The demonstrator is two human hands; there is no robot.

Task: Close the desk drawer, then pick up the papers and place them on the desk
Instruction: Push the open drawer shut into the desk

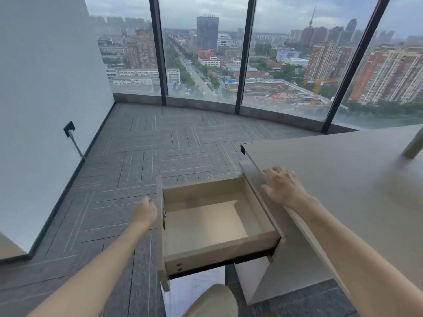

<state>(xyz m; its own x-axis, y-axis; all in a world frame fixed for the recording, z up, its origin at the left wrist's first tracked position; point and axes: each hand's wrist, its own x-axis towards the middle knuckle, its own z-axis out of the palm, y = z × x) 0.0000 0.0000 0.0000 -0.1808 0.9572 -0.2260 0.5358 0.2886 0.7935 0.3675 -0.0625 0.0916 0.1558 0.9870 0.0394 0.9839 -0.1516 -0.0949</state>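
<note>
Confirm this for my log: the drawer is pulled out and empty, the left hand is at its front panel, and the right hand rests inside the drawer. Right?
Not quite. In the head view the right hand rests on the edge of the desk, not inside the drawer. The rest holds: the drawer is pulled out and empty, and the left hand is at its front panel.

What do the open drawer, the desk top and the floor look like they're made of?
Drawer: pale wood-look board, probably laminated particleboard, matte; flat square-cut walls and screw holes at one corner suggest it.
Desk top: smooth beige laminate by the look, with a soft sheen and a thin straight edge.
Floor: grey carpet tiles; speckled texture, striped squares laid in alternating directions.
</note>
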